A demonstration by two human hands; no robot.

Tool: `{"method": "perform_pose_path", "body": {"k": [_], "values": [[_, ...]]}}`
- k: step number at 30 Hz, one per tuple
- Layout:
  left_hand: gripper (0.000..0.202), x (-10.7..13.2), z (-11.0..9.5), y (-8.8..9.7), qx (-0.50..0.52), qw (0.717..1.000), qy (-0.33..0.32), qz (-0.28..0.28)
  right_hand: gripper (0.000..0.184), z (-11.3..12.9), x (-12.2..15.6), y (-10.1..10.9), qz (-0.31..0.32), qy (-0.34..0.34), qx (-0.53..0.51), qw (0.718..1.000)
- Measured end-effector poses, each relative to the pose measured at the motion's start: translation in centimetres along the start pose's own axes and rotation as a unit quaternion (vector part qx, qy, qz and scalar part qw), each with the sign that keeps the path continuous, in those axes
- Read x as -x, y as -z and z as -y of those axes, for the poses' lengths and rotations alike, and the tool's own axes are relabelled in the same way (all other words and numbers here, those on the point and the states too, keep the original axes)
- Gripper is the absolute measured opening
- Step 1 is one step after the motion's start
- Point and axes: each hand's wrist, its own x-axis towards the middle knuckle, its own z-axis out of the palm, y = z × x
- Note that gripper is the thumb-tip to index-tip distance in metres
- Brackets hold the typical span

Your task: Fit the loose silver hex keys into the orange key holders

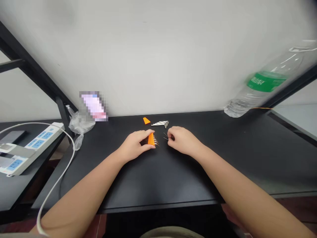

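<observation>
My left hand [135,144] grips an orange hex key holder [151,139] between thumb and fingers. Several metal hex keys [156,141] stick out of its right side. A short gap to the right, my right hand [180,140] is closed in a pinch on thin metal pieces that look like hex keys [165,138]; most of their length is hidden by the fingers. Just beyond the hands, a nested row of silver hex keys [160,124] lies on the black table [158,178]. Left of that row is a second orange piece [146,120], lying flat.
A large plastic bottle with a green label [266,81] stands at the back right. At the back left are a blurred phone-like object [94,105] and a clear plastic bag [80,123]. Further left lie a white power strip [37,145] and a white cable [59,177].
</observation>
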Motion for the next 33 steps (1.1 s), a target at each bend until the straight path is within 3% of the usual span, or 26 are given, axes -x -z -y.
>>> {"method": "perform_pose_path", "body": {"k": [7, 13, 22, 24, 29, 31, 33], "values": [[0.055, 0.0, -0.2, -0.1, 0.012, 1.0, 0.002, 0.008, 0.007, 1.1, 0.6, 0.7, 0.0, 0.025, -0.222, 0.975], [0.051, 0.0, -0.4, 0.0, 0.045, 0.999, 0.005, 0.006, 0.013, 1.4, 0.7, 0.4, -0.063, 0.001, -0.337, 0.94], [0.053, 0.0, -0.1, -0.3, 0.023, 1.0, -0.021, -0.004, 0.012, 2.1, 0.9, 0.6, -0.015, -0.021, -0.377, 0.926], [0.052, 0.0, -0.1, -0.2, 0.012, 0.999, -0.034, -0.001, 0.015, 2.3, 0.9, 0.9, 0.01, -0.042, -0.421, 0.906], [0.05, 0.0, -0.4, -0.2, -0.015, 0.998, -0.067, 0.003, 0.032, 2.7, 0.7, 0.9, 0.097, -0.081, -0.569, 0.813], [0.049, 0.0, -0.7, -0.1, -0.004, 0.998, -0.069, -0.005, 0.036, 2.7, 0.5, 0.6, 0.091, -0.086, -0.585, 0.801], [0.048, -0.1, -0.9, -0.1, 0.007, 0.997, -0.071, -0.009, 0.035, 2.6, 0.5, 0.2, 0.07, -0.079, -0.567, 0.817]]}}
